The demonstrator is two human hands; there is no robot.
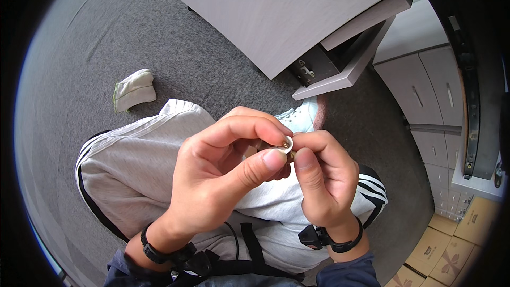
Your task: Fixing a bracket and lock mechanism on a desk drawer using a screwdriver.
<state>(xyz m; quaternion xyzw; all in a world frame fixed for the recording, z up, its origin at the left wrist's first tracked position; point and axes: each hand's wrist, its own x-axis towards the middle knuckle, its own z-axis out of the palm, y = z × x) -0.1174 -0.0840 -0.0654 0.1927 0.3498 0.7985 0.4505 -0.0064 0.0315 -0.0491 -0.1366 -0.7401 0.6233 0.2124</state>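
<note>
Between the thumb and index finger of my left hand [226,162] is a small round white piece [289,142] with a brass-coloured middle. The fingertips cover part of it, so its exact kind does not show. My right hand [324,175] meets the left one above my lap, its thumb and index finger closed in a pinch. Just at those fingertips a small brass-coloured bit [291,155] peeks out. Whether it joins the white piece I cannot tell. Both hands are held over my light grey trousers [138,180].
A pale wood-grain cabinet [276,10] stands ahead, with an open drawer [340,77] at its corner. A whitish cloth [135,90] lies on the grey carpet [95,42]. At right are drawer units [419,87], a long black strip [469,101] and cardboard boxes [429,250]. My light-blue shoe [301,118] is near the drawer.
</note>
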